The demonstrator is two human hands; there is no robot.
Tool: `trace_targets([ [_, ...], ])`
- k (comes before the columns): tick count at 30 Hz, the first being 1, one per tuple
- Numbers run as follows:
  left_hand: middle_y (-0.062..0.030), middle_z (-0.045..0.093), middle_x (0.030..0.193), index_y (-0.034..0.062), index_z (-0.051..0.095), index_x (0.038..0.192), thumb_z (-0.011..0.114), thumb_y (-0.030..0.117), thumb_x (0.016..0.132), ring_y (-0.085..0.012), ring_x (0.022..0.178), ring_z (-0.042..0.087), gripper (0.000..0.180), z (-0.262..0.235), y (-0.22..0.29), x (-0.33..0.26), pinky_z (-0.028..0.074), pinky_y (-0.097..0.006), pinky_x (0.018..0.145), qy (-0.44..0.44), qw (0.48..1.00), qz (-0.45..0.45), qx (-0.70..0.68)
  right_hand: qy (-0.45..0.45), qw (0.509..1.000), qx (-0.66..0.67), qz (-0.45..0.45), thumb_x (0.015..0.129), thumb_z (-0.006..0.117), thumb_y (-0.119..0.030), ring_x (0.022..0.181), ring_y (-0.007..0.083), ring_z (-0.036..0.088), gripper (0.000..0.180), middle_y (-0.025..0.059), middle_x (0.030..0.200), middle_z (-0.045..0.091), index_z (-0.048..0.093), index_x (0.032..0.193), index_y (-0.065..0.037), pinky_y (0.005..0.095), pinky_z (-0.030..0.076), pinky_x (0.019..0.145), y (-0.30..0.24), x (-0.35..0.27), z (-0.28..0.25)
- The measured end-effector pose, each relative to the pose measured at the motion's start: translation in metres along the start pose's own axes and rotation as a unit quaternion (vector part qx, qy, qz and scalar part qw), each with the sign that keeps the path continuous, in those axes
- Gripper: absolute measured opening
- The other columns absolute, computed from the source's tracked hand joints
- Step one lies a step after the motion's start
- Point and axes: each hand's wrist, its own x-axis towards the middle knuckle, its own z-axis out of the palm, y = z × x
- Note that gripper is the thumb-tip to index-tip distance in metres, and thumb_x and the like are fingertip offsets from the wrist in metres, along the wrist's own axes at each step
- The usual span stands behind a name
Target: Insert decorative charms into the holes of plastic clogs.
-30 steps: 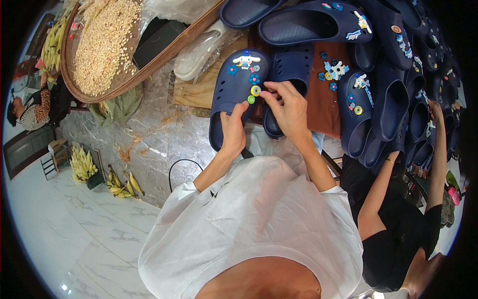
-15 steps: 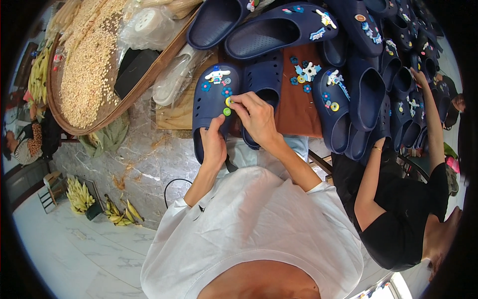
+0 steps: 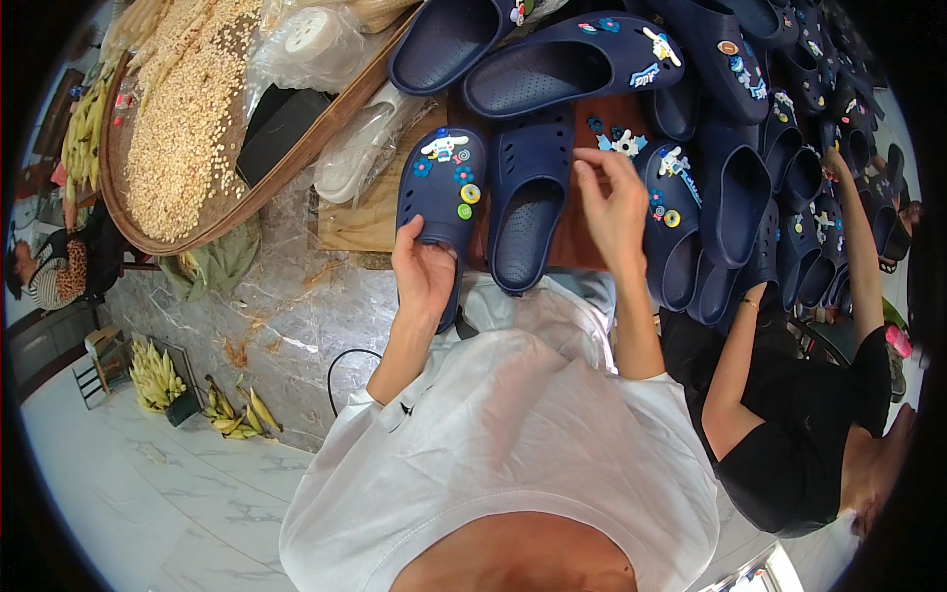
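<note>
A navy clog (image 3: 464,212) lies on the table before me, its toe pointing away. My left hand (image 3: 422,276) grips it at its opening, thumb on the upper. Fixed on its upper are a white character charm (image 3: 444,148), blue flower charms, a yellow ring charm (image 3: 470,194) and a green round charm (image 3: 465,211). Beside it lies an undecorated navy clog (image 3: 531,197). My right hand (image 3: 614,202) is above the brown surface (image 3: 584,232), fingers bent and thumb and index tips slightly apart. Loose blue and white charms (image 3: 619,141) lie just beyond its fingers, partly hidden by it.
Navy clogs, many decorated, are piled at the far side and right. At right, a co-worker in black reaches into the pile with both arms (image 3: 732,385). A woven tray (image 3: 212,240) of pale kernels stands at far left, beside a plastic-wrapped white shoe (image 3: 350,163).
My right hand has left the clog's yellow charm and moved right, over the loose charms. My left hand keeps its hold on the clog. The view has shifted slightly.
</note>
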Motion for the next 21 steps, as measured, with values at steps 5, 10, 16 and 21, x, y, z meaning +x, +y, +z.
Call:
trace_targets([
  [5, -0.0197, 0.053, 0.139, -0.0051, 0.044, 0.136, 0.052, 0.022, 0.094, -0.0319, 0.129, 0.051, 0.05, -0.006, 0.0, 0.007, 0.037, -0.045, 0.113, 0.017, 0.997, -0.009, -0.07, -0.026, 0.985, -0.17, 0.014, 0.087, 0.068, -0.011, 0.09, 0.0355, 0.067, 0.02, 0.0185, 0.1, 0.064, 0.067, 0.105, -0.003, 0.0446, 0.052, 0.077, 0.07, 0.039, -0.004],
  [10, -0.0193, 0.055, 0.137, -0.0045, 0.048, 0.133, 0.052, 0.023, 0.094, -0.032, 0.128, 0.052, 0.047, -0.001, 0.002, 0.009, 0.038, -0.046, 0.113, 0.037, 0.994, -0.014, -0.101, -0.048, 0.96, -0.277, 0.012, 0.085, 0.071, -0.016, 0.097, 0.0381, 0.064, 0.026, 0.0185, 0.105, 0.064, 0.068, 0.107, -0.004, 0.0471, 0.052, 0.082, 0.101, 0.068, 0.011],
  [16, -0.0194, 0.057, 0.135, -0.0047, 0.051, 0.131, 0.05, 0.023, 0.096, -0.033, 0.127, 0.053, 0.045, 0.007, 0.006, 0.012, 0.038, -0.047, 0.112, 0.075, 0.982, -0.034, -0.169, -0.05, 0.948, -0.315, 0.001, 0.086, 0.07, -0.021, 0.1, 0.0386, 0.063, 0.027, 0.0193, 0.105, 0.066, 0.068, 0.109, -0.007, 0.0472, 0.051, 0.086, 0.111, 0.07, 0.018],
  [21, -0.0197, 0.053, 0.14, -0.0025, 0.047, 0.136, 0.051, 0.021, 0.098, -0.0334, 0.13, 0.051, 0.045, 0.007, 0.006, 0.012, 0.037, -0.05, 0.113, 0.085, 0.982, -0.054, -0.16, -0.041, 0.958, -0.285, -0.008, 0.091, 0.063, -0.022, 0.097, 0.0398, 0.063, 0.023, 0.0191, 0.102, 0.066, 0.068, 0.107, -0.006, 0.0481, 0.05, 0.084, 0.103, 0.06, 0.01],
])
